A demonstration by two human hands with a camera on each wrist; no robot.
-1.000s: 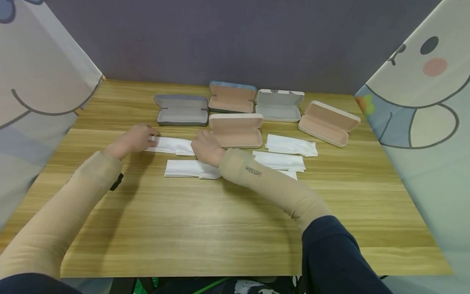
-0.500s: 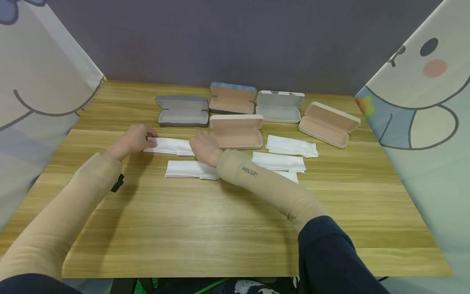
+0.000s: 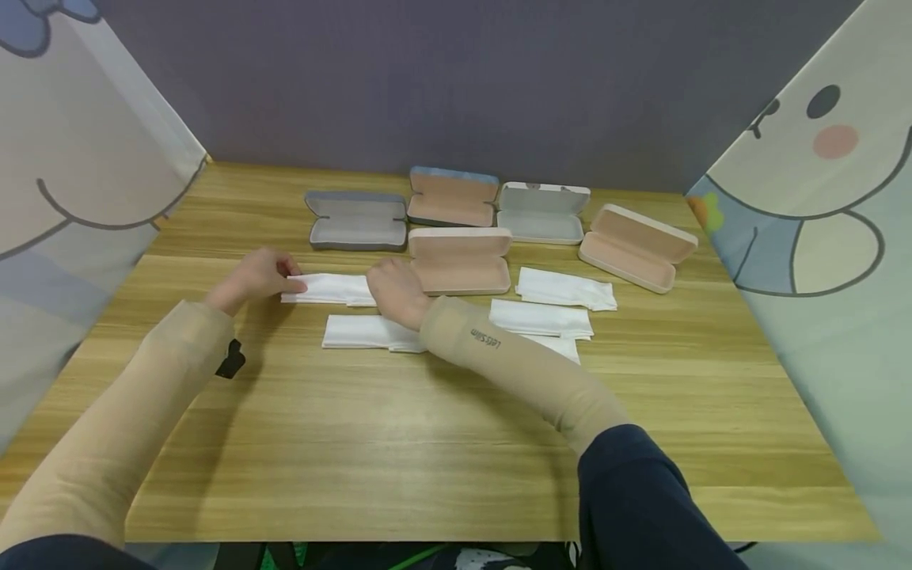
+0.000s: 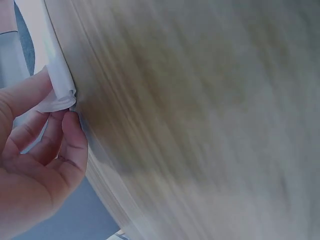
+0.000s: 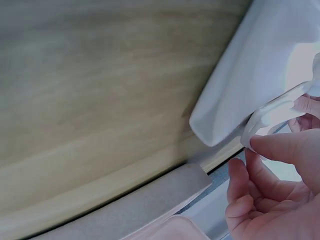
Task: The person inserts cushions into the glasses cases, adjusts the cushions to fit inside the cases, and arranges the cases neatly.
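Observation:
A folded white cloth lies in a flat strip between my two hands in the head view. My left hand pinches its left end; in the left wrist view, the thumb lies on top of the cloth's layered edge with fingertips beneath. At the other end my right hand pinches a corner, with thumb and forefinger on the cloth in the right wrist view. Just in front lies a second folded white cloth, its right part hidden by my right arm.
An open pink-lined case stands beside my right hand. Behind it are an open grey case, a blue-lidded case and a white case. Another pink-lined case sits right. Folded cloths lie beyond my right forearm.
Both hands stay at the ends of the cloth, with only slight finger movement. The whole head view has shifted a little, so everything appears lower.

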